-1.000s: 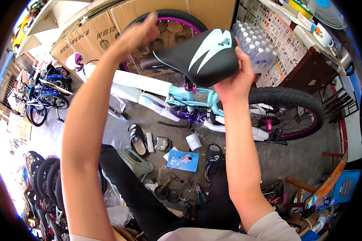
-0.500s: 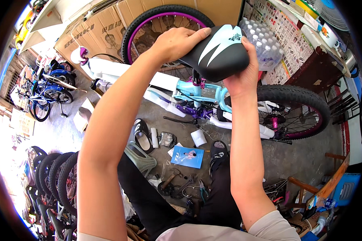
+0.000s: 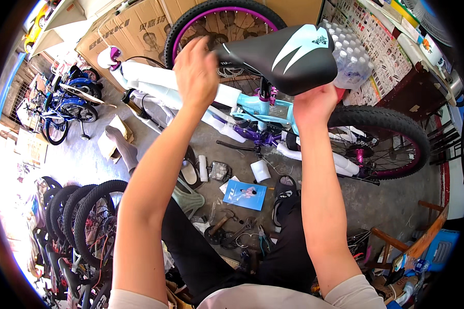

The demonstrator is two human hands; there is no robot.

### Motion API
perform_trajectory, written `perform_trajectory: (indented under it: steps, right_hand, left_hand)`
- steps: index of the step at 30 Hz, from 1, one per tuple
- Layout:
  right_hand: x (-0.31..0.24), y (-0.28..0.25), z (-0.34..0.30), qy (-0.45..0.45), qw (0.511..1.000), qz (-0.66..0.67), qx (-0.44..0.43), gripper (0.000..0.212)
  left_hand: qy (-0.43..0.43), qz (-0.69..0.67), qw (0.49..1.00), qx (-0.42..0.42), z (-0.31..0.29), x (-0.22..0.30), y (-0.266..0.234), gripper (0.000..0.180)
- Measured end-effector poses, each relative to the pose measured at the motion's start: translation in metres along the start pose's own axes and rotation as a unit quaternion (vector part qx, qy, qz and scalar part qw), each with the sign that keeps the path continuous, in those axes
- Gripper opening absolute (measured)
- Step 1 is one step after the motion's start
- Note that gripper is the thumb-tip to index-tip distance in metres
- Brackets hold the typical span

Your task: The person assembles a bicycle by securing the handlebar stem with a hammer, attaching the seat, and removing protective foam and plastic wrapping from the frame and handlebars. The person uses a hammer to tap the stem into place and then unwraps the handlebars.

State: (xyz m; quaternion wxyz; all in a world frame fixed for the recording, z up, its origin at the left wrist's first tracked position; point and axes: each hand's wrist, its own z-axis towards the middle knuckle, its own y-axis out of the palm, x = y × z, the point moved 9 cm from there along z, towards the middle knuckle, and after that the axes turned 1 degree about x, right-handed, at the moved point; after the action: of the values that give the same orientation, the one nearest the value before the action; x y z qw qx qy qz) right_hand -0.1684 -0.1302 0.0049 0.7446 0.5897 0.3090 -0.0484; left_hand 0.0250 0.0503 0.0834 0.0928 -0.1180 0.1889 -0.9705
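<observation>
A black bicycle saddle (image 3: 304, 67) with pale blue zigzag patches sits on the seat post of a pale blue and purple bicycle (image 3: 254, 106). My right hand (image 3: 315, 105) grips the wide rear end of the saddle from below, and most of its fingers are hidden under it. Off the saddle's narrow nose, my left hand (image 3: 197, 74) hangs in the air with nothing in it. Its fingers are stretched out and somewhat blurred. White foam wrap (image 3: 157, 81) covers parts of the bicycle frame. The front wheel (image 3: 175, 41) has a purple rim.
On the floor lie a blue booklet (image 3: 245, 194), a white roll (image 3: 261, 171), a hammer (image 3: 220, 224) and pliers (image 3: 263, 240). Packed bottles (image 3: 353, 64) stand behind the saddle. Several bicycle tyres (image 3: 95, 221) line the left; a wooden chair (image 3: 412, 242) is at right.
My left hand has let go of the saddle and moved left and down from it. The saddle appears farther right, and my right hand has shifted from its side to underneath.
</observation>
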Motion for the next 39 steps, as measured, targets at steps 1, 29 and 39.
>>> perform_trajectory:
  steps: [1, 29, 39]
  right_hand:
    - [0.003, -0.011, -0.005, -0.007, 0.998, -0.049, 0.038, 0.038]
    - [0.096, -0.032, -0.008, -0.013, 0.872, -0.488, -0.038, 0.026]
    - [0.099, -0.024, -0.013, -0.01, 0.885, -0.464, -0.022, 0.028]
  left_hand:
    - [-0.072, 0.042, 0.996, -0.015, -0.025, -0.028, -0.004, 0.042]
    - [-0.378, 0.242, 0.871, -0.201, -0.175, -0.46, -0.079, 0.089]
    - [-0.449, 0.266, 0.833, -0.186, -0.32, -0.36, -0.036, 0.062]
